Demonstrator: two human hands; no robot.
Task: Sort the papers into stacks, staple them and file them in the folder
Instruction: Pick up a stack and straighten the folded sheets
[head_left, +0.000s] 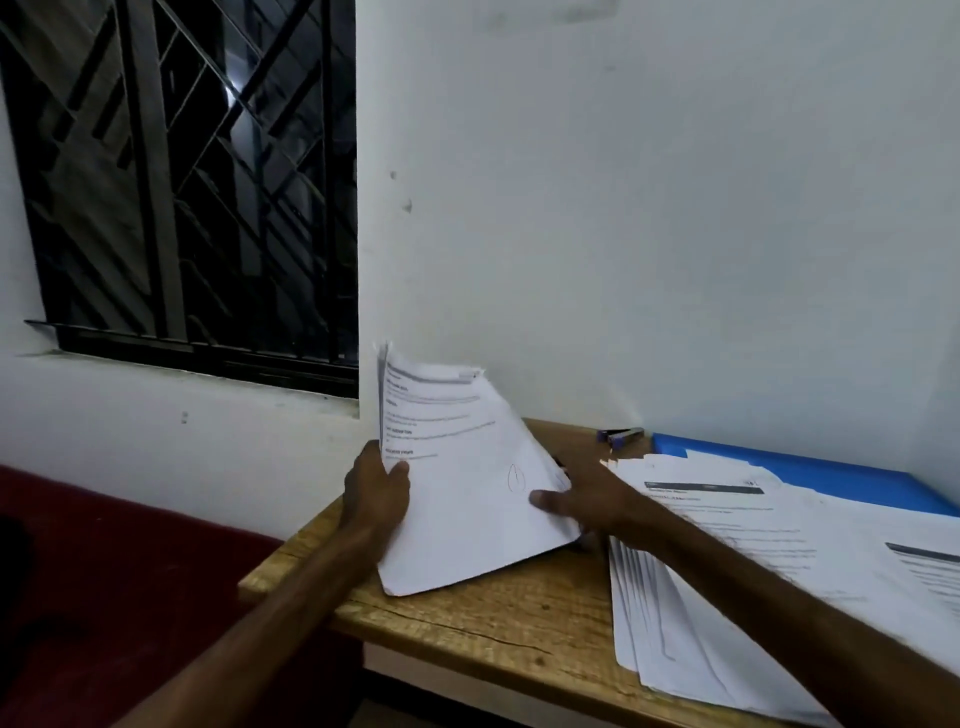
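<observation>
- Sheaf of papers (467, 483): held tilted over the left part of the desk (493, 618).
- Left hand (376, 493) grips its left edge, thumb in front; right hand (597, 501) pinches its right edge.
- Step: probably squaring one sorted stack. The next move calls for the stapler (623, 435) by the wall, then the blue folder (831, 475).

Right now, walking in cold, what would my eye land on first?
The sheaf tilted up at mid-frame, gripped by the left hand at its left edge and the right hand at its right edge, over the wooden table. To the right lies a fanned pile of papers partly over a blue folder, with a stapler behind near the wall. A dark barred window fills the upper left.
</observation>
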